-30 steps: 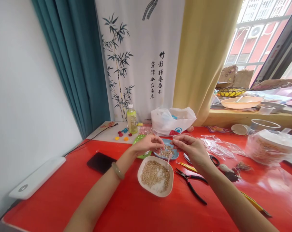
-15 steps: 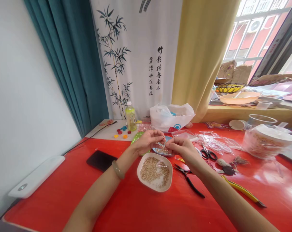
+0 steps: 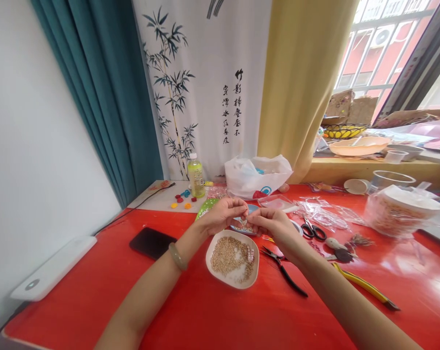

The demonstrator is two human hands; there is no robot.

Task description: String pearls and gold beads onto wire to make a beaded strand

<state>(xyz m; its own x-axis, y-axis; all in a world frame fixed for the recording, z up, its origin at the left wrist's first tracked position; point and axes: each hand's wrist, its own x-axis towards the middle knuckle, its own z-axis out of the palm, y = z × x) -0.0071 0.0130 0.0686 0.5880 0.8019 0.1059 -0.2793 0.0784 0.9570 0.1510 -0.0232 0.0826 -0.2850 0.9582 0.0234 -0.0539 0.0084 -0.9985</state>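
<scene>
My left hand (image 3: 222, 215) and my right hand (image 3: 269, 223) meet fingertip to fingertip above the red table (image 3: 191, 311), both pinched on a thin thread that is hard to make out. A short strand of pink beads (image 3: 249, 253) hangs from the pinch into the white dish (image 3: 214, 269), which holds many small gold beads. A green bangle (image 3: 177, 256) circles my left wrist. Behind my fingers sits a blue dish (image 3: 238, 227) with more beads, and a green dish (image 3: 204, 209) shows beside my left hand.
Black pliers (image 3: 283, 271), scissors (image 3: 312, 230) and a yellow-handled tool (image 3: 363, 287) lie right of the dish. A black phone (image 3: 151, 242) lies at the left, a white device (image 3: 50, 268) at the table edge. A drink bottle (image 3: 195, 177), a plastic bag (image 3: 257, 176) and clear packets (image 3: 325, 214) are behind.
My hands came together from a spread position, and the bead strand dropped lower into the white dish. The camera tilted slightly.
</scene>
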